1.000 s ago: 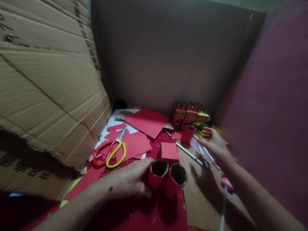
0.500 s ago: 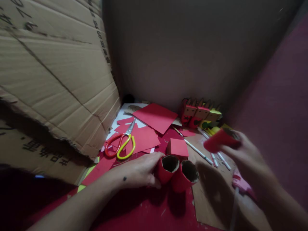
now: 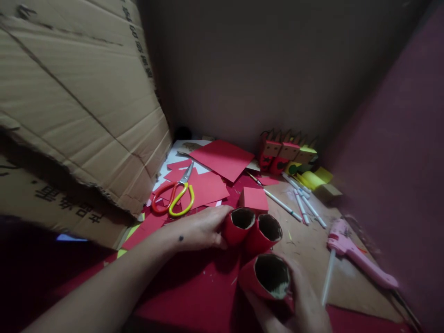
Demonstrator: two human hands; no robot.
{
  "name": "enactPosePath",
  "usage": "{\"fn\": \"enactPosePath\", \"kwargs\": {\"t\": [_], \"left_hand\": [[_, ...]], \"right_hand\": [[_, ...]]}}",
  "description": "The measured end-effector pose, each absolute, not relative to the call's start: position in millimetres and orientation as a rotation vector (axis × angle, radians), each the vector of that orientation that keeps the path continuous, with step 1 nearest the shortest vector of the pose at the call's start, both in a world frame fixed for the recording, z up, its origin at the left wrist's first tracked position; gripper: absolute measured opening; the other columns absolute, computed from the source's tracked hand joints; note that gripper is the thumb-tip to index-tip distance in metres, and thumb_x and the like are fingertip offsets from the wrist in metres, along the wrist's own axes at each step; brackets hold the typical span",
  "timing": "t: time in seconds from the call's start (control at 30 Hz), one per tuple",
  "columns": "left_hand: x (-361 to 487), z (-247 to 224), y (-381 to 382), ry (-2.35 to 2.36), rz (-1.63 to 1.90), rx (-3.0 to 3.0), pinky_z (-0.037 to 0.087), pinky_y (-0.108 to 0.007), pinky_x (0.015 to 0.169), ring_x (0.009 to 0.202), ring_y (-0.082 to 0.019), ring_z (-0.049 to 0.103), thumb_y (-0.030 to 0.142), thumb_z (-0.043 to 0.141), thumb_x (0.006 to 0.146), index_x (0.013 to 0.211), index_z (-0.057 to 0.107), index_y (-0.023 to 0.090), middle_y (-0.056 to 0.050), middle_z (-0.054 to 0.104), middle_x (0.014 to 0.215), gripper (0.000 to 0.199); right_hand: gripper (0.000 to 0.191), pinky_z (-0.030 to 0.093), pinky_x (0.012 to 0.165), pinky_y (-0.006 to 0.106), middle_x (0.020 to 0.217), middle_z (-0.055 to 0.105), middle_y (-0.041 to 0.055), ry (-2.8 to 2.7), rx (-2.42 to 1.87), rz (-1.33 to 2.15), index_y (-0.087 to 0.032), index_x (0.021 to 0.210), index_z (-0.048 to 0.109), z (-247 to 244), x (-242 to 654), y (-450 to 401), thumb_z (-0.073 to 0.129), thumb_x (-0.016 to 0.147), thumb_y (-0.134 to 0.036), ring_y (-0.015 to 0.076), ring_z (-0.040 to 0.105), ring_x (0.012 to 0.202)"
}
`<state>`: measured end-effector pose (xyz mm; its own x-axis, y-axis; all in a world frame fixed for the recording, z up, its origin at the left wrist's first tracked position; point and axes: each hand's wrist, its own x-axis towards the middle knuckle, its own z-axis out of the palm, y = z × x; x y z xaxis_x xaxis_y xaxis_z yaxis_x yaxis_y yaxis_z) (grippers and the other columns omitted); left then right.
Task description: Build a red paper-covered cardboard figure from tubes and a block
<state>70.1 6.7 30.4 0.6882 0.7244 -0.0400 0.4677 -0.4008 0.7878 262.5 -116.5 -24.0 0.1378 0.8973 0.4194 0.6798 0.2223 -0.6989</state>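
Observation:
Two red-covered cardboard tubes stand side by side at the middle, their open ends up. My left hand [image 3: 204, 227] is closed on the left red tube [image 3: 236, 231] from its left side. The right red tube [image 3: 264, 235] touches it. Nearer to me, my right hand [image 3: 298, 300] grips a third red tube [image 3: 258, 277], whose open end faces up toward the camera. Behind the standing pair sits a small red box [image 3: 254, 200].
Scissors [image 3: 182, 187] lie on red paper at the left, below a red sheet [image 3: 222, 159]. Box-headed paper figures [image 3: 280, 155] line the back wall. Markers [image 3: 305, 203], a yellow piece [image 3: 314, 178] and a pink glue gun [image 3: 360, 259] lie right. Cardboard [image 3: 83, 101] rises left.
My right hand has brought the third tube from the right, over the markers, down to the front of the standing pair. My left hand keeps its hold. The view has shifted slightly.

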Motion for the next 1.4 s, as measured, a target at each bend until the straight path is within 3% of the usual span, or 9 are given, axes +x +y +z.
{"fn": "enactPosePath", "kwargs": {"t": [0.1,0.4,0.73,0.93,1.4], "left_hand": [[70,29,6,0.895,0.408,2.083,0.044,-0.034,0.083,0.099,-0.027,0.058,0.014,0.066,0.061,0.108,0.057,0.024,-0.002,0.063,0.109,0.049],[69,26,7,0.865,0.411,2.073,0.041,-0.037,0.089,0.108,-0.028,0.054,0.013,0.068,0.062,0.115,0.054,0.027,-0.001,0.061,0.117,0.057],[66,25,8,0.914,0.336,2.130,0.042,-0.038,0.087,0.102,-0.029,0.055,0.027,0.071,0.064,0.111,0.056,0.025,-0.004,0.061,0.113,0.049],[68,28,6,0.891,0.321,2.176,0.042,-0.035,0.087,0.105,-0.027,0.054,0.023,0.070,0.067,0.110,0.056,0.024,-0.003,0.060,0.113,0.045],[71,35,0,0.833,0.292,2.153,0.043,-0.033,0.086,0.105,-0.025,0.055,0.020,0.070,0.069,0.108,0.056,0.024,-0.002,0.061,0.113,0.041]], "right_hand": [[0.038,0.058,0.065,0.037,0.092,0.069,0.0088,-1.619,-1.533,0.307,-0.024,0.106,0.054,-27,261,-112,0.065,0.074,-0.040,0.0292,0.069,0.081],[0.044,0.060,0.070,0.035,0.101,0.070,0.0101,-1.562,-1.538,0.324,-0.022,0.114,0.050,-41,263,-109,0.063,0.075,-0.037,0.0285,0.069,0.089],[0.048,0.060,0.068,0.033,0.102,0.070,0.0093,-1.537,-1.550,0.460,-0.021,0.114,0.047,-38,266,-109,0.068,0.071,-0.028,0.0270,0.070,0.088],[0.043,0.058,0.067,0.031,0.096,0.067,0.0071,-1.701,-1.468,0.368,-0.022,0.113,0.046,-40,272,-104,0.066,0.076,-0.025,0.0229,0.068,0.082],[0.038,0.054,0.069,0.037,0.095,0.063,0.0073,-1.684,-1.504,0.314,-0.022,0.108,0.050,-43,268,-101,0.066,0.074,-0.026,0.0259,0.062,0.084]]}}
